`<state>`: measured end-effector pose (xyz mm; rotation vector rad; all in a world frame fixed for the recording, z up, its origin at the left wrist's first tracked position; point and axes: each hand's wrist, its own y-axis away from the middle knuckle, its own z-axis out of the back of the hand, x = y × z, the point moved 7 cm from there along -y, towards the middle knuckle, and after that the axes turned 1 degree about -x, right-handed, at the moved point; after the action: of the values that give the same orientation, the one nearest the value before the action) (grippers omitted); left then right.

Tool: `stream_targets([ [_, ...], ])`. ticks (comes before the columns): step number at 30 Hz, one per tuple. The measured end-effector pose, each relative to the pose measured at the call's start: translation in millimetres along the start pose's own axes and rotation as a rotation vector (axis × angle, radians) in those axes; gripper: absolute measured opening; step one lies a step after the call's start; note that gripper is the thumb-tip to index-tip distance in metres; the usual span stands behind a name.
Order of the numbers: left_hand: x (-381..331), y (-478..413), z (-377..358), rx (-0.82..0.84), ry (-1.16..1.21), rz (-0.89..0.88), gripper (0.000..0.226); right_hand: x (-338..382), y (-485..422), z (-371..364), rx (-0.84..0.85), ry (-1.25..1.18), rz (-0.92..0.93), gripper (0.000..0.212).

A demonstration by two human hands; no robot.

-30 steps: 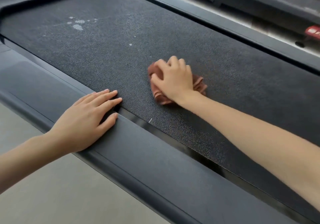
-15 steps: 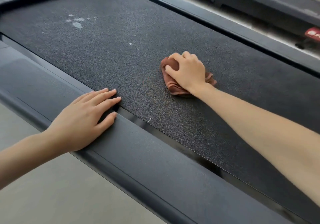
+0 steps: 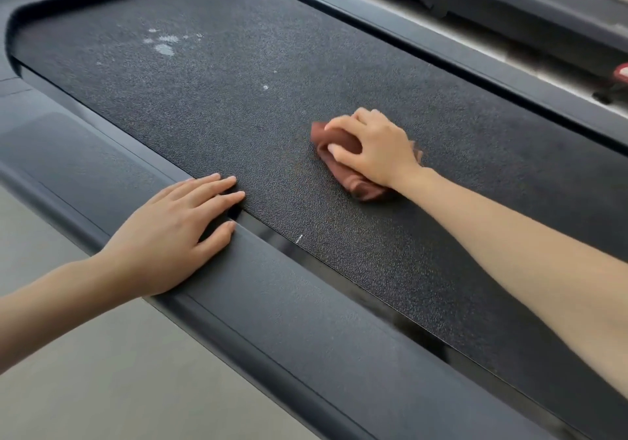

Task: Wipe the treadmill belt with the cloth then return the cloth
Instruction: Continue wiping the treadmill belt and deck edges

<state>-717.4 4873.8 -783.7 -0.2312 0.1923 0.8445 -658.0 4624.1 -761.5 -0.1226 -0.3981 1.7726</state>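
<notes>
Mid-wipe — gripping cloth (image 3: 353, 181) in right hand (image 3: 373, 147) on belt (image 3: 221, 106), bracing flat left hand (image 3: 170, 232) on side rail (image 3: 306, 303) — pale spots (image 3: 164, 47) and cloth return outstanding.

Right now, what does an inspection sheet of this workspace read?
Surface: black textured treadmill belt, pale spots near its far-left end.
Job's things: brown cloth bunched on the belt.
Clutter: nothing seen.
Grippers: right hand grips the cloth; left hand rests flat on the side rail, fingertips at the belt edge.
Cables: nothing seen.
Surroundings: pale floor; another dark machine beyond.
</notes>
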Motion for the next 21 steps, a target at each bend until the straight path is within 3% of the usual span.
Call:
stream_targets([
  [2, -0.6, -0.6, 0.6, 0.002, 0.001, -0.003, 0.07, -1.1, -10.7, -4.9, -0.053, 0.075, -0.224, 0.035],
  [3, -0.5, -0.7, 0.9, 0.002, 0.002, -0.003, 0.07, 7.5, -10.6, -6.8, -0.077, 0.102, -0.235, 0.035],
  [7, -0.9, -0.4, 0.9, 0.01, -0.008, 0.001, 0.07, 53.2, 20.6, -2.6, -0.105, -0.01, 0.095, 0.036],
  [10, -0.8, -0.6, 0.5, 0.019, 0.001, 0.003, 0.07, 60.8, 48.9, 9.0, 0.029, -0.143, 0.457, 0.034],
  [12, -0.5, -0.4, 0.9, 0.021, 0.001, 0.015, 0.071, 45.4, 56.5, 14.6, 0.121, -0.182, 0.558, 0.033],
  [18, -2.6, 0.5, 1.8, 0.036, 0.001, 0.026, 0.071, 5.8, 24.0, 13.8, 0.056, -0.082, 0.274, 0.035],
  [21, -2.5, 0.7, 1.8, 0.05, 0.001, 0.023, 0.069, 8.0, 24.5, 10.5, 0.006, -0.064, 0.217, 0.041],
])
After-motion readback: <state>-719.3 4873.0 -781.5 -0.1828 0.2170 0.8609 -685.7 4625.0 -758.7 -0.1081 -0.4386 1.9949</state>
